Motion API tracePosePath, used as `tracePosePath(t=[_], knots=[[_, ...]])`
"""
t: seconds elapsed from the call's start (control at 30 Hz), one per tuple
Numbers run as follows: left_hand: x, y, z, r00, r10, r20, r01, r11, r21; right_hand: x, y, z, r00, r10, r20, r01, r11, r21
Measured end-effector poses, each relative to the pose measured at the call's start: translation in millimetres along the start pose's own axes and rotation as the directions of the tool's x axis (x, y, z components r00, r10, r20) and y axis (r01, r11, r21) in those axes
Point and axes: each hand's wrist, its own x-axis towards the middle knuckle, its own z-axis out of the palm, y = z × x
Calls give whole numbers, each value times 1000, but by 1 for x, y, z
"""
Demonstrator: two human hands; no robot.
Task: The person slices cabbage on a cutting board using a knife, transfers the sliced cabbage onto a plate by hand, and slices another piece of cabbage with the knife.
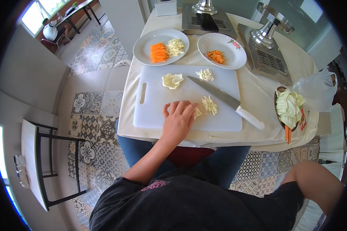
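My left hand (179, 116) is palm down on the white cutting board (152, 115), its fingers bent over a piece of pale cabbage (197, 112) that shows at their right edge. Cut cabbage strips (209, 105) lie just right of the hand, with another small pile (205, 74) near the board's far edge. A cabbage leaf piece (172, 81) is at upper left. The knife (221, 96) rests diagonally, its white handle past the board's right edge. My right hand is out of view; only that arm shows at lower right.
Behind the board stand an oval plate (142, 53) of carrot and cabbage strips and a flowered plate (227, 59) with shredded carrot. Metal stoves (264, 57) are farther back, one under a phone (207, 22). A basket with cabbage (289, 106) sits right. A person (50, 30) sits far left.
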Motion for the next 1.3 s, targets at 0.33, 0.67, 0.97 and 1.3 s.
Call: tracePosePath(t=[0.33,0.67,0.97,1.3], knots=[[3,-2,-1,1000,22,4,-22,999,-36,-39,-19,77,877,-442,189,376,876,302],[0,-1,1,999,18,39,-18,1000,-6,-50,-24,88,878,-435,199,350,868,351],[6,2,-1,999,38,33,-39,999,24,-56,-31,88,869,-398,293,288,889,355],[1,-1,-1,999,-2,54,1,1000,28,-56,-35,82,866,-390,312,281,897,342]])
